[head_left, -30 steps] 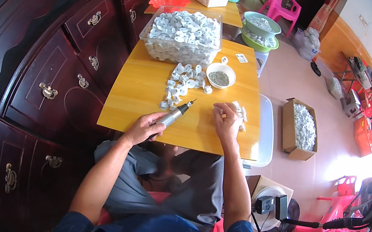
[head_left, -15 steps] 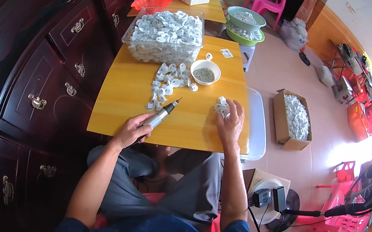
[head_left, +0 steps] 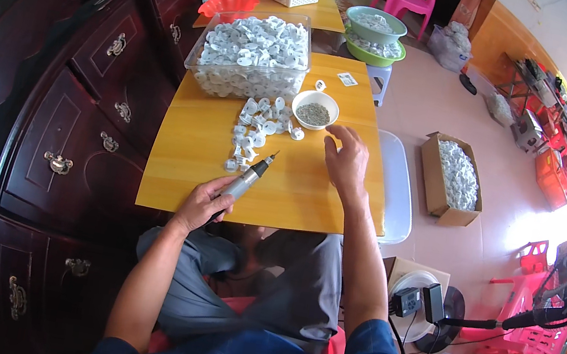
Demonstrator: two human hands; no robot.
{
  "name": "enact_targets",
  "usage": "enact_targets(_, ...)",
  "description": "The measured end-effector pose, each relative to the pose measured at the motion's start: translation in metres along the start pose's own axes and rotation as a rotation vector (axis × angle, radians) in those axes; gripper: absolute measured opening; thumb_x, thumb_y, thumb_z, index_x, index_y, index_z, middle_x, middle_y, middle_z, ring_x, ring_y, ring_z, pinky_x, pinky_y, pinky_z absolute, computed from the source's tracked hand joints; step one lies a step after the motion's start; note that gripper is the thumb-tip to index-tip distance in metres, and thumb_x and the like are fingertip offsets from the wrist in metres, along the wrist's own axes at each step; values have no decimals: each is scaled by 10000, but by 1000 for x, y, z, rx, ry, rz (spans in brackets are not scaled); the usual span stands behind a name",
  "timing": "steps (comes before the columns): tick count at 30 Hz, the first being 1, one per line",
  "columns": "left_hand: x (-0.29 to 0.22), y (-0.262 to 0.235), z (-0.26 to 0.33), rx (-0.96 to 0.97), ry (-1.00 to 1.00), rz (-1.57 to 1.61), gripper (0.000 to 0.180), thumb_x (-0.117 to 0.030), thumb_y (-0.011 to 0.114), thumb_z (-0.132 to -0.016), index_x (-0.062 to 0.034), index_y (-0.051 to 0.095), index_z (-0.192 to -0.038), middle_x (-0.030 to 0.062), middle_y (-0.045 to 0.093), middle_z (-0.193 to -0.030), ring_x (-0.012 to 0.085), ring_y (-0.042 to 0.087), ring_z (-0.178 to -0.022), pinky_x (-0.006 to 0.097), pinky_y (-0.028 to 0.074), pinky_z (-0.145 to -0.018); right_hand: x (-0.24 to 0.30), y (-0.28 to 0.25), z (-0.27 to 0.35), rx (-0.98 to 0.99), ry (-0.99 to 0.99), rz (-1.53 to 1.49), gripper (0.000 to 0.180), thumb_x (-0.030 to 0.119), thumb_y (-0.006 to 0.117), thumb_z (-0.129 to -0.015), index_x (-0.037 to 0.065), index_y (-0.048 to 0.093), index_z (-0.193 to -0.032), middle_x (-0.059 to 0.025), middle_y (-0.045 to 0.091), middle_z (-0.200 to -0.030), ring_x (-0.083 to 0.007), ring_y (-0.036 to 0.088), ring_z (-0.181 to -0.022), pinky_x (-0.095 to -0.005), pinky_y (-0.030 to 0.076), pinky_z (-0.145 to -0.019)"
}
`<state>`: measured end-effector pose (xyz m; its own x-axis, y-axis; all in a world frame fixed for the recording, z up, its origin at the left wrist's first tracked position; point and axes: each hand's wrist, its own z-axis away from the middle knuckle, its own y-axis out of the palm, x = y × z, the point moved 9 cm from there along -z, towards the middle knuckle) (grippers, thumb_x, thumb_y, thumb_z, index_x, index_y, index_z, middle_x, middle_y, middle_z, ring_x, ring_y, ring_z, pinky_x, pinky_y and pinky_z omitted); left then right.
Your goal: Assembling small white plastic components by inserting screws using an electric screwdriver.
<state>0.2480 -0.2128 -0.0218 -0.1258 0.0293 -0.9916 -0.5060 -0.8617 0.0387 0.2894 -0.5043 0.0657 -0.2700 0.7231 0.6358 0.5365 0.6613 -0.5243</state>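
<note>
My left hand [head_left: 206, 203] is wrapped around a grey electric screwdriver [head_left: 247, 180] with a black nose, its thin bit pointing up and away over the table. Just right of a white bowl [head_left: 301, 113] of small metal screws [head_left: 313, 114], my right hand [head_left: 346, 160] hovers with bent fingers, thumb and forefinger apart. Nothing shows between them. Left of the bowl lies a loose group of small white plastic parts [head_left: 260, 125], close beyond the screwdriver's tip. One more white part [head_left: 320, 86] lies behind the bowl.
A large clear bin [head_left: 247, 81] heaped with white parts stands on the yellow table [head_left: 288, 193]. A small printed card [head_left: 347, 79] lies near its far right edge. On the floor to the right are a clear plastic tub [head_left: 398, 189] and a cardboard box [head_left: 438, 195] of white parts.
My right hand has moved up toward the bowl. The white parts that were under its fingers no longer show. My left hand keeps the electric screwdriver in nearly the same place.
</note>
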Motion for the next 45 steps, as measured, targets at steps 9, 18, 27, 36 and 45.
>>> enact_targets(9,6,-1,0,9,5,56,556,-255,665,-939,-27,486,-1413,16,580,-775,47,503,-589,189,435,-527,-19,92,-86,394,15,382,158,118,642,-819,106,731,-949,-155,715,-943,-348,684,-900,-433,550,-792)
enact_targets(18,4,3,2,40,20,84,598,-307,665,-948,-10,461,-1425,25,591,-804,49,518,-622,186,439,-546,-61,131,-89,739,179,527,284,271,666,-827,87,740,-1030,-157,704,-1108,-312,671,-1047,-422,535,-884)
enact_targets(27,1,-1,4,30,32,93,558,-245,661,-933,-35,487,-1420,-9,578,-822,23,493,-635,184,427,-545,-46,123,-84,708,114,463,152,229,684,-769,155,755,-880,-106,729,-930,-289,693,-884,-414,549,-776)
enact_targets(36,-3,-1,5,52,64,76,606,-294,677,-936,-26,466,-1436,12,589,-865,33,513,-679,192,443,-569,-35,85,-88,312,102,125,168,180,640,-761,127,757,-868,-118,717,-805,-277,696,-745,-357,547,-725)
enact_targets(45,3,-2,6,49,85,132,595,-244,676,-929,-29,462,-1441,-5,589,-882,34,493,-646,198,442,-568,-26,58,-29,139,417,-595,95,52,588,-843,19,665,-886,-4,612,-722,-75,535,-591,-229,422,-545)
